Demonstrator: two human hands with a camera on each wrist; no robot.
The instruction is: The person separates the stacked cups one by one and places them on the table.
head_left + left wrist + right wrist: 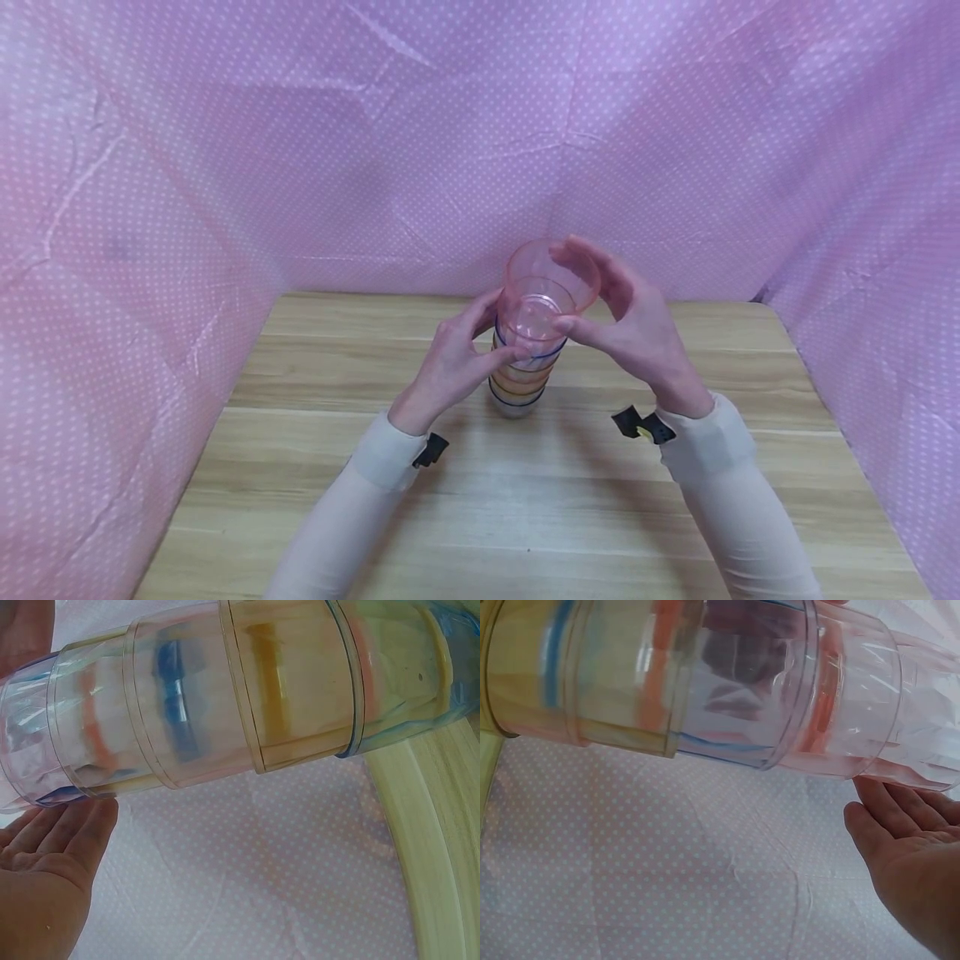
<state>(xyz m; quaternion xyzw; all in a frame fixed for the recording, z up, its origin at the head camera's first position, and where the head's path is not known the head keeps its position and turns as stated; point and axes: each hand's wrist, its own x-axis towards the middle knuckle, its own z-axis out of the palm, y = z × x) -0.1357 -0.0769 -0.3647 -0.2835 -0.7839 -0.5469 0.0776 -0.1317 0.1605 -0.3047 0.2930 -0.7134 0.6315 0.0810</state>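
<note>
A tall tower of nested see-through plastic cups (pixel 519 385) stands upright on the wooden table, its tinted rims showing blue, amber and pink bands. At the top sits a pink cup (pixel 514 287), open end up. My right hand (pixel 637 329) holds this pink cup, thumb and fingers on opposite sides near its rim. Lower down, my left hand (pixel 456 358) grips the upper part of the stack around a blue-rimmed cup, thumb in front. Both wrist views show the stacked cups (pixel 300 690) up close, sideways, with part of each palm (pixel 919 855) beside them.
The wooden table (pixel 480 517) has its back edge just behind the stack. Pink cloth (pixel 420 167) with white dots hangs behind and on both sides. Small black devices (pixel 431 450) are strapped at both wrists over light sleeves.
</note>
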